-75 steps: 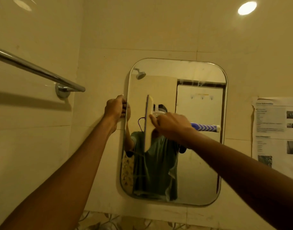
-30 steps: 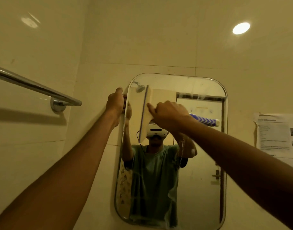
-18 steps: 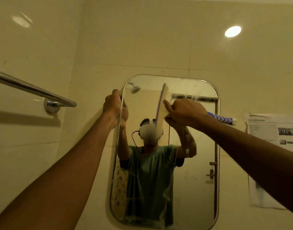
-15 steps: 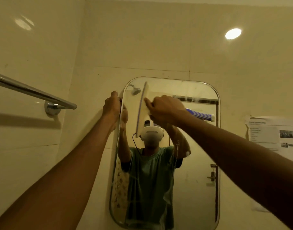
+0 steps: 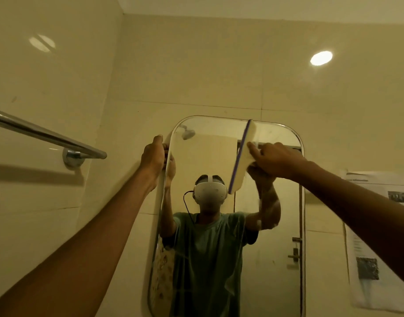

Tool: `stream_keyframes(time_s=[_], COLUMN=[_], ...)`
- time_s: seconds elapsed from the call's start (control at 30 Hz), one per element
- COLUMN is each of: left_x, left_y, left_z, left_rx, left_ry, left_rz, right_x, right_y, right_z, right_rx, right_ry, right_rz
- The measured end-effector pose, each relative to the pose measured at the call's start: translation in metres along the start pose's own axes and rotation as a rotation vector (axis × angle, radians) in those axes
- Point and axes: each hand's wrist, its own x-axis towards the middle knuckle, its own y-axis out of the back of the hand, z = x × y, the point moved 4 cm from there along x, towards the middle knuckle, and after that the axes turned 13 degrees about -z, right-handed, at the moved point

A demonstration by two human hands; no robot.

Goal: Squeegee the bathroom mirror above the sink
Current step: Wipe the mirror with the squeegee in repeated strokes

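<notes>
A rounded rectangular mirror (image 5: 210,143) hangs on the beige tiled wall ahead. My left hand (image 5: 153,155) grips its upper left edge. My right hand (image 5: 274,160) is closed on a squeegee (image 5: 242,156) with a white head and a purple blade edge. The blade stands nearly upright, tilted a little, against the glass in the mirror's upper right part, its top end at the mirror's top rim. My hand hides the handle. Streaks and droplets show low on the glass. The sink is out of view.
A chrome towel bar (image 5: 45,135) juts from the left wall, ending close to my left forearm. A printed paper sheet (image 5: 374,239) is stuck to the wall right of the mirror. A ceiling light reflects on the upper right tile (image 5: 321,58).
The squeegee has swept from the mirror's upper left to its upper right and risen to the top rim. My left hand stays on the mirror's edge. The view has tilted upward.
</notes>
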Motion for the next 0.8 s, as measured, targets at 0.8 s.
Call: stream_keyframes(time_s=[0.8], left_x=[-0.007], left_y=[-0.002], left_z=[0.010], left_rx=[-0.013], left_ry=[-0.012], left_rz=[0.015], right_x=[-0.028], right_y=[-0.018], right_z=[0.054], right_rx=[0.320], right_ry=[-0.190], right_rz=[0.068])
